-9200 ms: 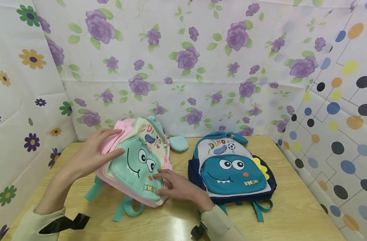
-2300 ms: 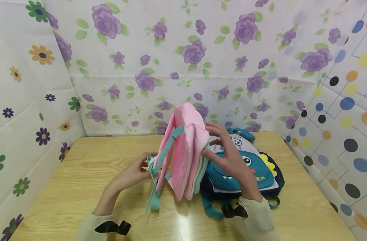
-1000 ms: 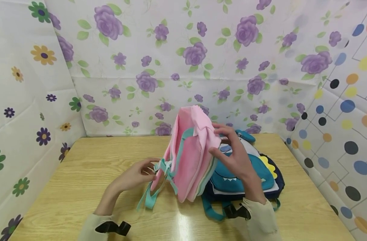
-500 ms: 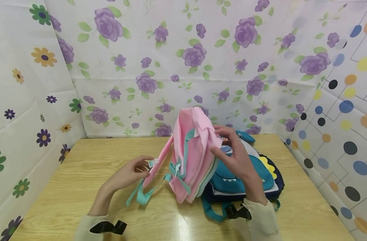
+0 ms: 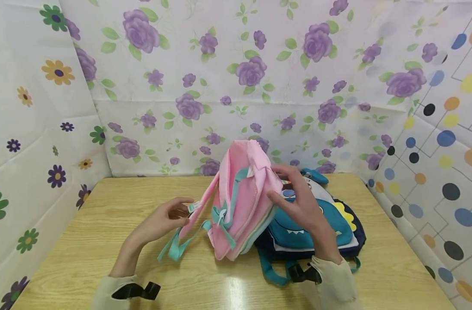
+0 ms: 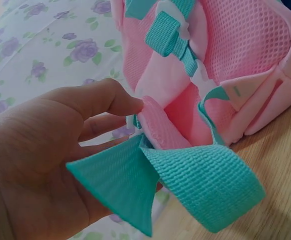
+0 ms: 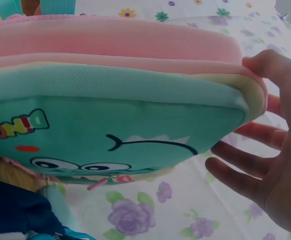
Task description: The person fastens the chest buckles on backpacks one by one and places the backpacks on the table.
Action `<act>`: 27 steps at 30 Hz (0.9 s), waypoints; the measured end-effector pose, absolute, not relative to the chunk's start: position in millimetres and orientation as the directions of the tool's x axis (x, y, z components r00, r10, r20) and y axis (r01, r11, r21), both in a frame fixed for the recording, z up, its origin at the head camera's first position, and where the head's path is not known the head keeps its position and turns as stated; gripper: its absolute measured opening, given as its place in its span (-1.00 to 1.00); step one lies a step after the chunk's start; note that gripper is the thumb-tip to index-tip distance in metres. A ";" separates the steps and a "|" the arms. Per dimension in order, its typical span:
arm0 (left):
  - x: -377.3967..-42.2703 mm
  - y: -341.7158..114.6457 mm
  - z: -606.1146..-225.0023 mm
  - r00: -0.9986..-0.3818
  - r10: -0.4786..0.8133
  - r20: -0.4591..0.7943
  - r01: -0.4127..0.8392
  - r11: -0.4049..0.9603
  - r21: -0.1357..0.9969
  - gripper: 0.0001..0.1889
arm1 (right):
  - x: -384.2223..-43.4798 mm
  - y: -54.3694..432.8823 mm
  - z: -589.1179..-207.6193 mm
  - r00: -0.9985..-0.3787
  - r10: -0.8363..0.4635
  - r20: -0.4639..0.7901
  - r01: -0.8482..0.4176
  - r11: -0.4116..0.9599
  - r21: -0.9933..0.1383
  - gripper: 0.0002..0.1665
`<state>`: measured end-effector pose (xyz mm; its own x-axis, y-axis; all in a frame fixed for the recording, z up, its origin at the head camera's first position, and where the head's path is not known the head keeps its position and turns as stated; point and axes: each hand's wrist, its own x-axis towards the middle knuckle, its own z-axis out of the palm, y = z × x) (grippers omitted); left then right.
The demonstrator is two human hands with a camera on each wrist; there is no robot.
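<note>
A pink and mint-green children's backpack (image 5: 240,202) stands on edge, turned so its pink side faces the head camera. My left hand (image 5: 158,221) pinches one pink shoulder strap (image 6: 160,122) near its lower end, pulling it out from the bag's back; the strap's mint webbing (image 6: 205,182) hangs in a loop. On the other side, my right hand (image 5: 303,202) holds the bag's side edge, thumb on the pink rim and fingers toward the front. The green front pocket (image 7: 150,117) with a cartoon dinosaur face shows in the right wrist view.
A blue backpack (image 5: 311,224) with a dinosaur face and yellow spikes lies just right of the pink one, partly hidden by it and my right hand. Both are on a wooden table (image 5: 123,193). Flowered cloth (image 5: 220,64) hangs behind the table.
From facing front at the left, the pink backpack has been turned sideways and moved right. Over the last second its strap has swung left, away from the bag, with my left hand.
</note>
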<state>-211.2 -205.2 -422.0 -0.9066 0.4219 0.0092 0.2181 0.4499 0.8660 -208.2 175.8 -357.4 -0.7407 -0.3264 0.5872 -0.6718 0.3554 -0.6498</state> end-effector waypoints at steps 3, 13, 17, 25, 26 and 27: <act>-211.4 -205.9 -422.1 -0.907 0.421 0.009 0.214 0.444 0.870 -0.49 | -208.2 175.1 -357.8 -0.757 -0.328 0.566 -0.654 0.382 -0.653 -0.28; -210.6 -206.4 -421.0 -0.902 0.432 -0.012 0.196 0.433 0.880 -0.52 | -209.5 174.8 -362.2 -0.763 -0.379 0.524 -0.647 0.450 -0.616 -0.26; -210.2 -207.6 -420.7 -0.905 0.425 -0.011 0.200 0.448 0.872 -0.52 | -210.3 174.2 -363.7 -0.784 -0.375 0.495 -0.621 0.474 -0.624 -0.29; -210.3 -209.6 -421.9 -0.917 0.399 -0.007 0.194 0.462 0.865 -0.52 | -210.5 171.6 -364.7 -0.838 -0.393 0.379 -0.540 0.497 -0.679 -0.32; -210.4 -209.9 -422.1 -0.918 0.396 -0.006 0.193 0.461 0.866 -0.51 | -210.6 171.5 -364.9 -0.838 -0.400 0.370 -0.538 0.498 -0.680 -0.32; -210.6 -210.1 -422.4 -0.919 0.395 -0.005 0.193 0.461 0.866 -0.51 | -210.7 171.5 -365.1 -0.839 -0.407 0.362 -0.536 0.498 -0.682 -0.32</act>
